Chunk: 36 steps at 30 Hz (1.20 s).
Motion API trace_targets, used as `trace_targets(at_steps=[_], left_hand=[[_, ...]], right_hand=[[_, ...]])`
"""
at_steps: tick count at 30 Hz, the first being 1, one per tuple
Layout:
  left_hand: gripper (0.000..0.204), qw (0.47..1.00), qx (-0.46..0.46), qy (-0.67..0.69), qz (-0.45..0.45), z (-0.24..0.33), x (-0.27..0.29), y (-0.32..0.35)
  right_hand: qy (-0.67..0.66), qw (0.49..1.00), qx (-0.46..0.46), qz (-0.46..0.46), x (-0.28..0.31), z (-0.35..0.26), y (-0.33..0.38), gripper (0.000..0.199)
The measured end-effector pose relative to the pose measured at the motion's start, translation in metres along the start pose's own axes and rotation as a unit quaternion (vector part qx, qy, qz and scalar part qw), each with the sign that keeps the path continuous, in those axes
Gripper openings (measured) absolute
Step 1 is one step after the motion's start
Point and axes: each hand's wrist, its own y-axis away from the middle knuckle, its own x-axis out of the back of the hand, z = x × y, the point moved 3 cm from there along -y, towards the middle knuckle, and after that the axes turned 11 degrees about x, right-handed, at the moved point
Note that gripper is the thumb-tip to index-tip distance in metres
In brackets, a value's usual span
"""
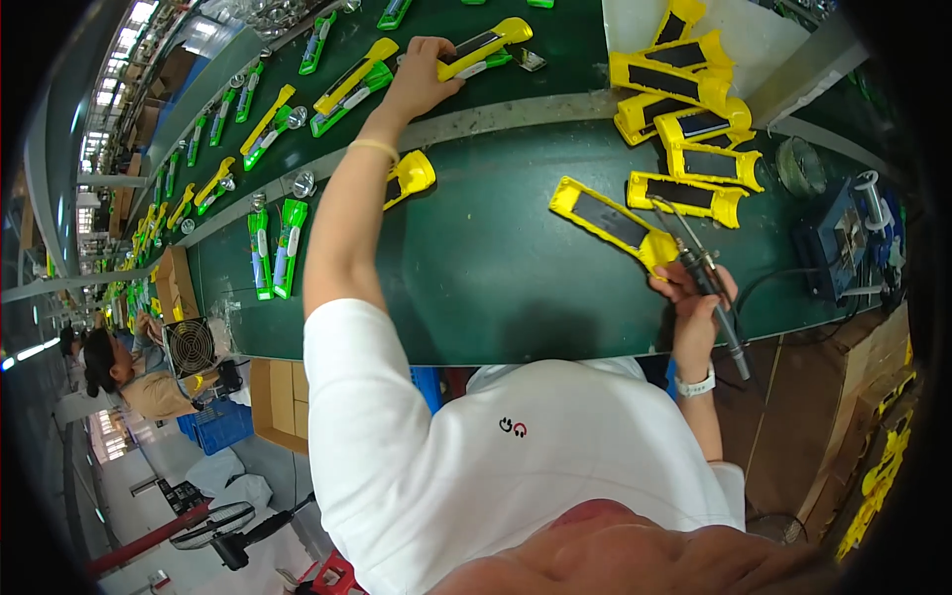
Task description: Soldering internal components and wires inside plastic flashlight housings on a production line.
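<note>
My left hand (424,81) is stretched out to the far conveyor, its fingers closed round the near end of a yellow plastic casing (488,48) with a dark panel. That casing lies over a green casing half (484,67). In my right hand (699,305), at the bench's right front, is a soldering iron (706,276) pointing away from me. Another yellow casing with a dark panel (610,220) lies tilted by it, its near end against my right fingers. Partly behind my left forearm is one more yellow casing (410,178).
Several yellow casings (694,124) are piled at the back right. Right of them stand a solder wire spool (869,198) and a blue soldering station (828,243). Two green casings (288,248) lie on the left. Paired yellow and green parts (352,84) line the conveyor. A co-worker (139,367) sits far left.
</note>
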Motion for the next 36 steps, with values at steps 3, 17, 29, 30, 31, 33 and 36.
trace_targets(at_steps=[3,17,29,30,31,33,36], left_hand=[[0.052,0.995,0.036,-0.019,-0.086,0.007,-0.004,-0.026],[0.078,0.934,0.330,-0.130,-0.048,-0.027,-0.087,-0.207],[0.055,0.943,0.047,0.113,-0.309,0.105,0.054,0.001],[0.054,0.916,-0.018,0.154,-0.371,0.122,0.054,0.036],[0.052,0.903,-0.109,0.198,-0.366,0.136,0.048,0.073],[0.049,0.897,-0.132,0.218,-0.361,0.156,0.025,0.139],[0.046,0.942,-0.091,0.150,-0.288,0.163,0.001,0.179]], right_hand=[[-0.063,0.998,-0.016,-0.001,-0.015,0.005,0.001,0.054],[0.009,1.000,-0.024,0.015,-0.017,0.007,-0.001,0.053],[-0.043,0.997,-0.060,-0.019,-0.008,0.014,-0.004,0.044],[-0.048,0.996,-0.081,0.007,-0.005,0.018,-0.003,0.043],[-0.056,0.992,-0.104,0.031,-0.003,0.019,-0.005,0.042],[-0.109,0.983,-0.144,-0.018,-0.010,0.015,-0.016,0.039],[0.032,0.984,-0.087,-0.155,-0.022,0.012,-0.035,0.041]])
